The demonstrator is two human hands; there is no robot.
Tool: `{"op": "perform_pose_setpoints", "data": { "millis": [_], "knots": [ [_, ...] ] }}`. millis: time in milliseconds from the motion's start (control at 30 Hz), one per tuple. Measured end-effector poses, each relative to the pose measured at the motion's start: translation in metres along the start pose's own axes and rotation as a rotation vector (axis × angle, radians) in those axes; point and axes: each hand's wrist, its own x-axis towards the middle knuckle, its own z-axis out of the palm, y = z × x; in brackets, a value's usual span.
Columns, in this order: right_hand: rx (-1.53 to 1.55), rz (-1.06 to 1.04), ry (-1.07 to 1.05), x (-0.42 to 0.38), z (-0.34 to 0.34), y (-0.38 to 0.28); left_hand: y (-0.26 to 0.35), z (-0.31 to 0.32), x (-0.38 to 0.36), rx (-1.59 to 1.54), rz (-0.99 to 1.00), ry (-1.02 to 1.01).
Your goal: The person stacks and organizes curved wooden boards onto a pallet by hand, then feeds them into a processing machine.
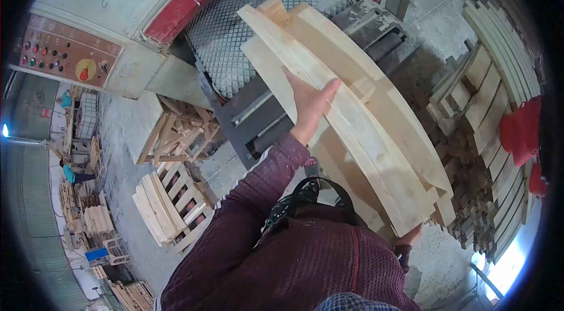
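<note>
A long, curved wooden frame [390,152] of pale boards, with small blocks between them, slants across the front of my body. Its far end lies over the machine's bed, and its near end is by my right side. My left hand [308,99] grips one of its boards around the middle, thumb over the upper edge. Low at the near end, my right hand [413,233] holds the frame from beneath, its fingers mostly hidden behind the wood.
Ahead stands a machine with a diamond-plate surface [226,34], dark rollers and a control panel [67,52]. Stacked wood pieces [482,193] rise on the right, near a red object [520,131]. Left on the floor sit a pallet of boards [170,202] and a scrap-filled crate [182,129]. A person [73,171] works far left.
</note>
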Motion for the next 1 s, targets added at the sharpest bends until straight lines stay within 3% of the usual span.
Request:
{"op": "perform_pose_setpoints", "data": {
  "millis": [100, 300, 400, 533, 600, 700, 733, 767, 867, 933, 967, 1000],
  "knots": [
    [0.067, -0.006, -0.027, -0.021, 0.082, -0.009, -0.016, -0.021, 0.046, 0.000, 0.043, 0.030],
    [0.169, 0.067, -0.113, 0.006, 0.152, 0.005, -0.013, -0.047, 0.125, -0.006, 0.015, 0.041],
    [0.121, -0.048, -0.168, 0.028, 0.180, 0.019, -0.021, -0.063, 0.166, 0.022, -0.005, 0.080],
    [0.043, -0.064, -0.004, 0.034, 0.244, 0.030, -0.018, -0.089, 0.223, -0.026, -0.007, 0.035],
    [0.098, 0.028, -0.124, 0.030, 0.281, 0.033, -0.020, -0.106, 0.259, -0.034, -0.028, -0.012],
    [0.095, -0.015, -0.115, 0.039, 0.328, 0.053, -0.031, -0.127, 0.310, 0.004, -0.056, 0.068],
    [0.078, -0.056, -0.091, 0.038, 0.339, 0.055, -0.034, -0.129, 0.323, 0.201, -0.021, 0.202],
    [0.075, -0.060, -0.081, 0.035, 0.341, 0.052, -0.042, -0.131, 0.328, 0.395, 0.012, 0.333],
    [0.218, 0.053, -0.199, 0.032, 0.338, 0.039, -0.060, -0.132, 0.313, 0.295, 0.119, 0.326],
    [0.340, 0.153, -0.568, 0.043, 0.325, 0.038, -0.031, -0.107, 0.251, 0.214, 0.129, 0.270],
    [0.338, 0.149, -0.558, 0.051, 0.314, 0.040, -0.009, -0.093, 0.203, 0.166, 0.104, 0.217],
    [0.077, -0.138, -0.342, 0.066, 0.304, 0.043, 0.002, -0.088, 0.168, 0.184, 0.109, 0.173]
  ]
}}
